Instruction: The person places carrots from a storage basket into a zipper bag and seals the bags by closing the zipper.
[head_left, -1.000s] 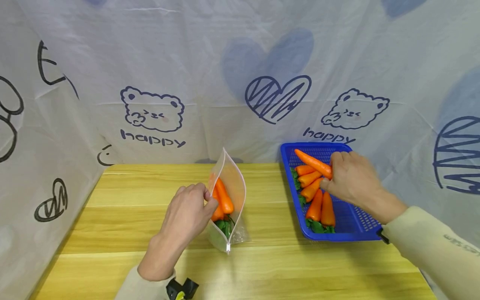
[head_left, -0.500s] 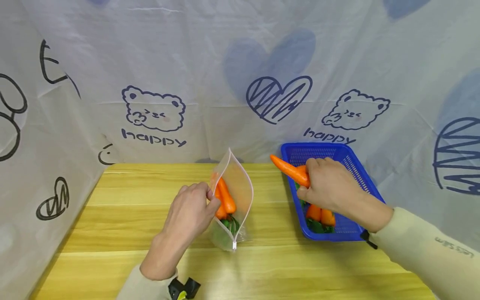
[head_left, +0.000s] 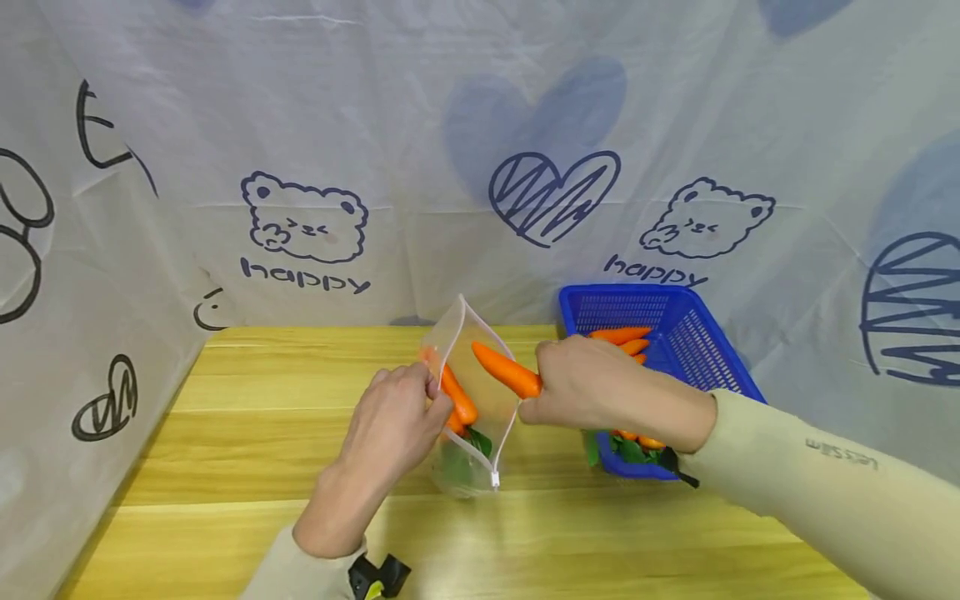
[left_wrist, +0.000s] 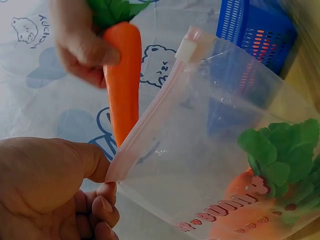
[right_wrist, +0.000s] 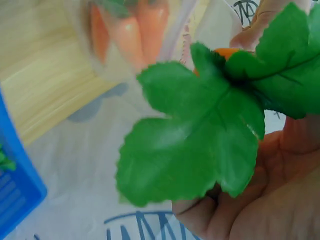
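My left hand (head_left: 393, 421) pinches the near left lip of a clear zip bag (left_wrist: 175, 175), whose mouth gapes in the head view. Inside the bag lie carrots (head_left: 457, 396) with green leaves. A carrot (left_wrist: 124, 75) is gripped near its leafy end by my right hand (head_left: 600, 387). Its bare tip points left, at the bag's mouth; in the left wrist view it hangs close to the zip edge. Large green leaves (right_wrist: 200, 125) of the held carrot hide much of my right fingers in the right wrist view.
Right of the bag stands a blue basket (head_left: 705, 333) with several carrots (head_left: 618, 335), partly hidden by my right arm. Both sit on a wooden table (head_left: 247, 417). A printed cloth (head_left: 420, 125) hangs behind. The bag's slider (head_left: 495, 479) is at its near corner.
My right hand has lifted a carrot out of the basket and carried it left to the bag's mouth. My left hand and the bag have shifted slightly right.
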